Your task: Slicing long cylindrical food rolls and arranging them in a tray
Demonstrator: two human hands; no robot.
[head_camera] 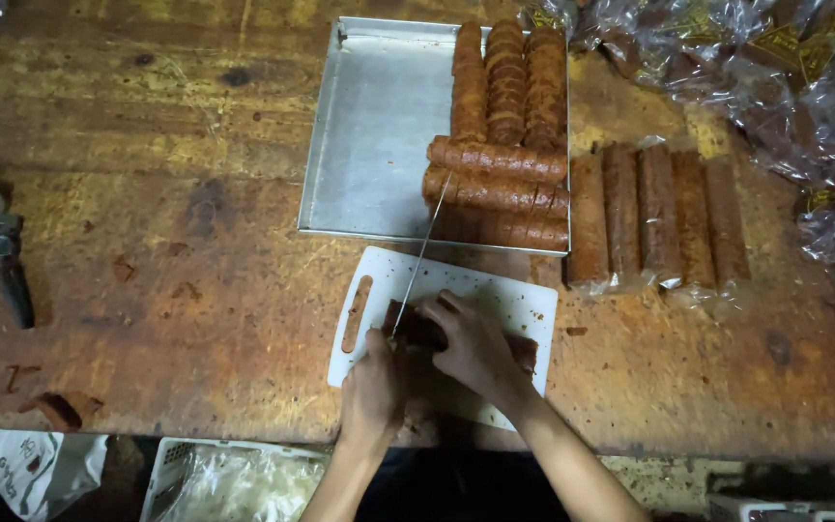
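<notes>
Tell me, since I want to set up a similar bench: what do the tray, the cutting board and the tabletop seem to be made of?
The tray looks like bare metal, perhaps aluminium: dull silver sheen, thin folded rim. The cutting board seems white plastic: smooth, matte, with a moulded handle slot. The tabletop appears to be worn wood: brown, streaked grain, dark stains and scratches.

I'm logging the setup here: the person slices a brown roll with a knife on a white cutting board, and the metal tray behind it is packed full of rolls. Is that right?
Not quite. In the head view the metal tray holds brown rolls only along its right side; its left part is bare. The rest stands: the left hand holds the knife and the right hand steadies the roll on the white cutting board.
</notes>
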